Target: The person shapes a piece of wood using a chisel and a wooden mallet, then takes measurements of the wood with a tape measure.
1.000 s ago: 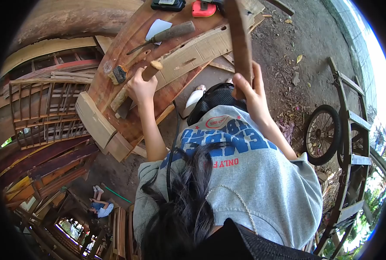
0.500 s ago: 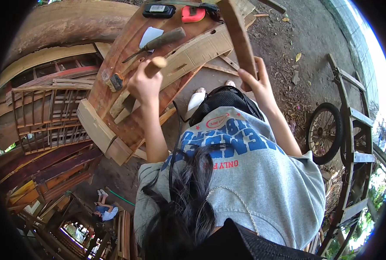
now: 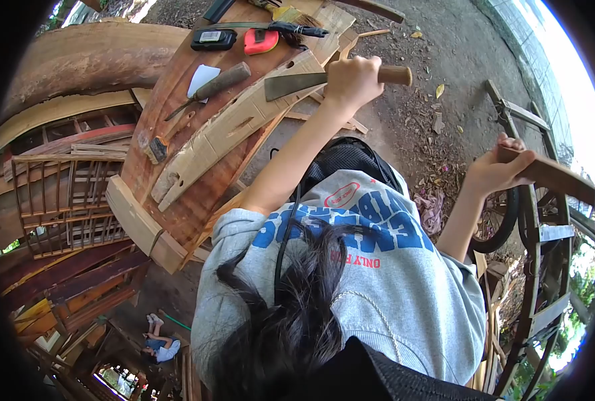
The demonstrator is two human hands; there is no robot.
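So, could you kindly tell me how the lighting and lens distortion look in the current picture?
Head view: the sky at right is washed out to white; head view: the wide lens seems to bow the ladder, and the corners go black; head view: soft light on the board, with the chisel blade reasonably clear.

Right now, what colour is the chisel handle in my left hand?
The handle is brown; it shows best in the head view.
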